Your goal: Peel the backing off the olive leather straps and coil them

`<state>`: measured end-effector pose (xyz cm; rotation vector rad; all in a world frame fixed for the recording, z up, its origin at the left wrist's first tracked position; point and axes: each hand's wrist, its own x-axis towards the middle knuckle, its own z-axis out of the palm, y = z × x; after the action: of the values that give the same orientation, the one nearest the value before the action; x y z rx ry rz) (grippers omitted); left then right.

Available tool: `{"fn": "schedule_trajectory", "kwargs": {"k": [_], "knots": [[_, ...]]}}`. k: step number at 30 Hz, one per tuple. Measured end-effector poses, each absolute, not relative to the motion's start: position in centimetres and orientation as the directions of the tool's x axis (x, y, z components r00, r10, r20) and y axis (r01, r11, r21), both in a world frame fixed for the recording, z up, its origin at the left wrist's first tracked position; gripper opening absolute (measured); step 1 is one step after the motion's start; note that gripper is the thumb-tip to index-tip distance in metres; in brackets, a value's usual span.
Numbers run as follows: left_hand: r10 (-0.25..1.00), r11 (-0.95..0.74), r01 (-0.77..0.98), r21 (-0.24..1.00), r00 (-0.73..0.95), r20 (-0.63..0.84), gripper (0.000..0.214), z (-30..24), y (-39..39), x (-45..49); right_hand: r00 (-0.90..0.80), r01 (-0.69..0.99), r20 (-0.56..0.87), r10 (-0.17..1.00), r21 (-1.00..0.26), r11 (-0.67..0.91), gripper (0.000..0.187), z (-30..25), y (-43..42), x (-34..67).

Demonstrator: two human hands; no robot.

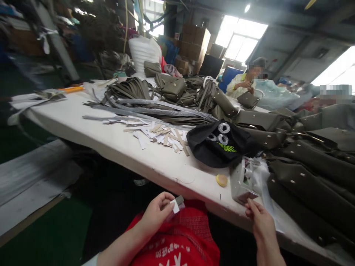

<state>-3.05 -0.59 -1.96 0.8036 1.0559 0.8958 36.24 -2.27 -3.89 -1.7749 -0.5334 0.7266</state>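
Over the red apron (pixel 194 225), my left hand (pixel 159 208) pinches a short olive strip (pixel 179 200) with a white paper piece (pixel 176 207) against it. Close to the table's front edge, my right hand (pixel 257 214) has thumb and forefinger pressed together just in front of a grey box (pixel 240 181). Whatever those fingertips hold, if anything, is too small to see. Clear plastic and small items fill the box. Left of it lies a round yellow-rimmed disc (pixel 221 180).
A black cap (pixel 222 146) with white rings on it sits beside loose paper and olive strips (pixel 163 136). Long olive straps (pixel 133 90) lie behind. Olive bags (pixel 299 177) are piled at the right. Across the table a person (pixel 244 81) handles a bag.
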Motion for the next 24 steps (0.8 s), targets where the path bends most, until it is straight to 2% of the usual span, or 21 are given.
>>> {"fn": "schedule_trajectory", "kwargs": {"k": [3, 5, 7, 9, 11, 14, 17, 24], "knots": [[0.921, 0.372, -0.199, 0.907, 0.201, -0.334, 0.042, -1.7, -0.7, -3.0, 0.706, 0.004, -0.269, 0.656, -0.924, -0.382, 0.053, -5.1, -3.0, 35.7], [0.934, 0.342, -0.18, 0.923, 0.176, -0.312, 0.039, -1.6, -0.8, -2.8, 0.64, 0.036, -0.309, 0.703, -0.903, -0.429, 0.055, -5.5, -3.4, 33.8], [0.944, 0.316, -0.149, 0.937, 0.151, -0.294, 0.035, -1.5, -0.9, -2.7, 0.499, 0.087, -0.33, 0.801, -0.901, -0.425, 0.052, -5.1, -3.5, 30.6], [0.956, 0.28, -0.108, 0.954, 0.126, -0.266, 0.03, -1.2, -1.0, -2.7, 0.278, 0.118, -0.337, 0.899, -0.917, -0.381, 0.044, -4.0, -3.3, 26.5], [0.969, 0.231, -0.064, 0.971, 0.101, -0.224, 0.024, -0.5, -1.1, -2.8, 0.072, 0.118, -0.325, 0.943, -0.936, -0.332, 0.037, -2.2, -2.8, 22.3], [0.985, 0.166, 0.005, 0.986, 0.051, -0.166, 0.019, 0.5, -1.3, -3.1, -0.158, 0.112, -0.294, 0.943, -0.954, -0.279, 0.035, 0.6, -1.8, 17.3], [0.991, 0.133, 0.047, 0.99, -0.006, -0.133, 0.016, 0.8, -1.6, -3.7, -0.292, 0.1, -0.287, 0.912, -0.958, -0.269, 0.038, 1.9, -0.9, 14.6], [0.992, 0.116, 0.019, 0.993, -0.048, -0.115, 0.016, 0.3, -1.9, -4.7, -0.375, 0.114, -0.353, 0.857, -0.935, -0.335, 0.045, 0.2, -0.1, 12.0]]}}
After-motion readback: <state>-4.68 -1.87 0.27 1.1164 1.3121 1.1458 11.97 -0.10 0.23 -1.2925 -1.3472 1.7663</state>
